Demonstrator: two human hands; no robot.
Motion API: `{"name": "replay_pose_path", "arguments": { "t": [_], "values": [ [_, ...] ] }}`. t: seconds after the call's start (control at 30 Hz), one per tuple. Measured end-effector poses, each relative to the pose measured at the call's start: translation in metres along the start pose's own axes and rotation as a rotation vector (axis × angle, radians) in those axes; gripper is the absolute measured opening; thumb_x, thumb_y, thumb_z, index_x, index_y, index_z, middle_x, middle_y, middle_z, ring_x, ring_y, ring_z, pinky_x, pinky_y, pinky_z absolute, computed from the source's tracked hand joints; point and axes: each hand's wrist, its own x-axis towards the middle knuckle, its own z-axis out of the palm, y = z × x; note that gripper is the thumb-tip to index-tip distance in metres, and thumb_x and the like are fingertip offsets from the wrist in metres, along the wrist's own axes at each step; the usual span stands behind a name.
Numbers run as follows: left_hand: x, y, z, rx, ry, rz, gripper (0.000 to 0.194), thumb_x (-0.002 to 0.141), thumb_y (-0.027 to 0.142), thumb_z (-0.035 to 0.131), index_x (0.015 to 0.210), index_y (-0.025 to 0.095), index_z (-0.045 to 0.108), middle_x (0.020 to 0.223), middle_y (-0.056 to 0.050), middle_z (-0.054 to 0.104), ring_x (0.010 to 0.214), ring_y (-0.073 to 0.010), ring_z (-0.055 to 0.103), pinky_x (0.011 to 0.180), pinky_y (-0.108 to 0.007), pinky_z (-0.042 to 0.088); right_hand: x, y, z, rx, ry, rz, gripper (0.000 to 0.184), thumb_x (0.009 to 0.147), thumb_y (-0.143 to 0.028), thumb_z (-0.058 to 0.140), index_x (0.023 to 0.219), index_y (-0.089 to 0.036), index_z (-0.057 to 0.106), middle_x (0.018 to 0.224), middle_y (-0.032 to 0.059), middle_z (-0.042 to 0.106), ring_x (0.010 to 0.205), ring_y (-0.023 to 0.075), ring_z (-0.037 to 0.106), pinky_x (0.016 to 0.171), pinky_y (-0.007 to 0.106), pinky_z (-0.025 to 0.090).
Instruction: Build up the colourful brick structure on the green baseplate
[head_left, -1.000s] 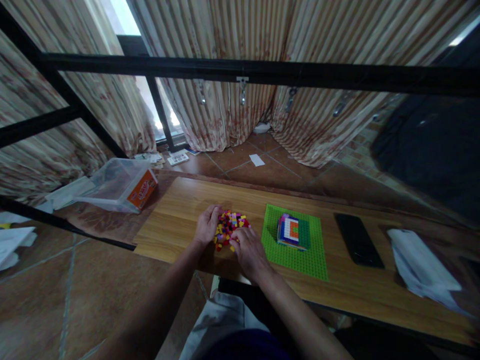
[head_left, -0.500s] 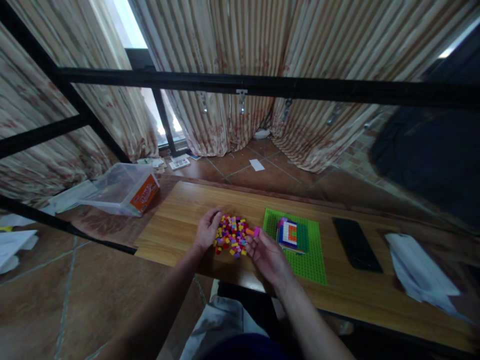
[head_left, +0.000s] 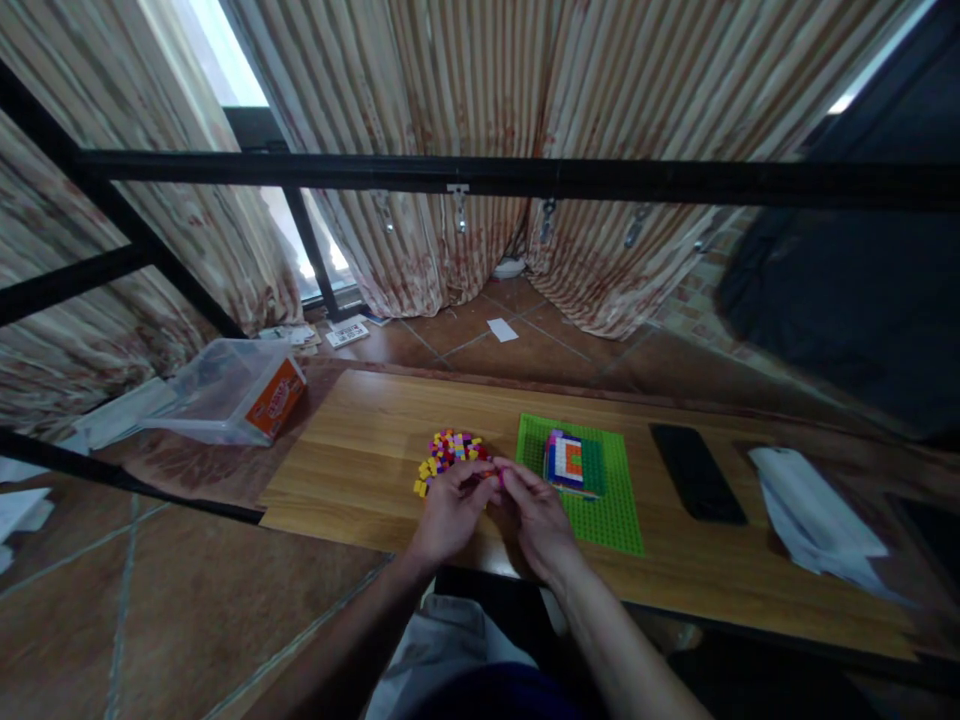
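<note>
Both hands meet over the near edge of the pile of small toy bricks (head_left: 444, 448), mostly yellow, red, pink and purple. In my right hand (head_left: 541, 515) is a bright pink toy brick (head_left: 504, 476), pinched between thumb and fingertips. My left hand (head_left: 450, 512) is closed against it, its fingertips around a small orange-red toy brick (head_left: 489, 474) partly hidden by the fingers. Right of my hands lies a green baseplate (head_left: 616, 528). On it stands a layered brick build (head_left: 571, 462) with white, orange, blue and dark green studs.
A black phone (head_left: 696, 472) and a white packet (head_left: 814, 515) lie on the right of the wooden table (head_left: 341, 460). A clear plastic box (head_left: 225, 395) with an orange label sits on the left. Beyond the table runs a black metal bar (head_left: 495, 175) before striped curtains.
My left hand has left the pile's left side and moved right to meet my right hand at the pink and orange bricks. The camera view has shifted slightly.
</note>
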Motion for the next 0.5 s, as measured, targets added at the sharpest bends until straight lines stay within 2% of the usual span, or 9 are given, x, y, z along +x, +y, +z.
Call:
{"name": "replay_pose_path", "arguments": {
  "t": [0.13, 0.23, 0.3, 0.37, 0.5],
  "values": [
    [-0.002, 0.001, 0.0, 0.033, 0.04, 0.008, 0.02, 0.082, 0.039, 0.063, 0.087, 0.021, 0.072, 0.084, -0.004, 0.073, 0.077, -0.0174, 0.067, 0.076, -0.032, 0.057, -0.002, -0.003, -0.005, -0.332, 0.052, -0.16, 0.026, 0.077, -0.044, 0.073, 0.094, -0.025, 0.076, 0.094, 0.003, 0.074, 0.08, 0.0158, 0.064, 0.073, 0.029, 0.051],
    [-0.004, 0.009, -0.003, 0.055, -0.036, 0.032, 0.022, 0.083, 0.041, 0.063, 0.084, 0.022, 0.072, 0.082, -0.004, 0.072, 0.078, -0.0181, 0.067, 0.078, -0.033, 0.055, -0.006, -0.013, -0.011, -0.509, -0.014, -0.244, 0.022, 0.08, -0.043, 0.069, 0.09, -0.024, 0.077, 0.086, 0.0021, 0.071, 0.077, 0.0164, 0.062, 0.072, 0.029, 0.05],
    [-0.005, 0.015, -0.004, 0.01, -0.133, 0.037, 0.025, 0.085, 0.045, 0.062, 0.085, 0.022, 0.071, 0.082, -0.005, 0.072, 0.078, -0.0186, 0.066, 0.078, -0.033, 0.055, -0.009, -0.021, -0.016, -0.486, -0.085, -0.237, 0.022, 0.082, -0.043, 0.068, 0.091, -0.024, 0.076, 0.074, -0.0005, 0.068, 0.067, 0.0141, 0.059, 0.067, 0.028, 0.048],
    [-0.006, 0.02, -0.005, -0.052, -0.184, 0.029, 0.027, 0.084, 0.047, 0.063, 0.087, 0.021, 0.071, 0.081, -0.005, 0.071, 0.077, -0.0183, 0.066, 0.077, -0.033, 0.055, -0.012, -0.026, -0.02, -0.399, -0.128, -0.213, 0.022, 0.082, -0.042, 0.068, 0.093, -0.024, 0.075, 0.07, -0.002, 0.066, 0.063, 0.0123, 0.058, 0.065, 0.027, 0.048],
    [-0.006, 0.019, -0.006, -0.086, -0.143, -0.012, 0.03, 0.081, 0.048, 0.067, 0.092, 0.021, 0.07, 0.081, -0.004, 0.069, 0.073, -0.0159, 0.063, 0.07, -0.029, 0.053, -0.018, -0.036, -0.032, -0.296, -0.087, -0.178, 0.024, 0.08, -0.042, 0.072, 0.097, -0.025, 0.074, 0.076, -0.0013, 0.069, 0.064, 0.0119, 0.063, 0.066, 0.028, 0.052]
  ]
}}
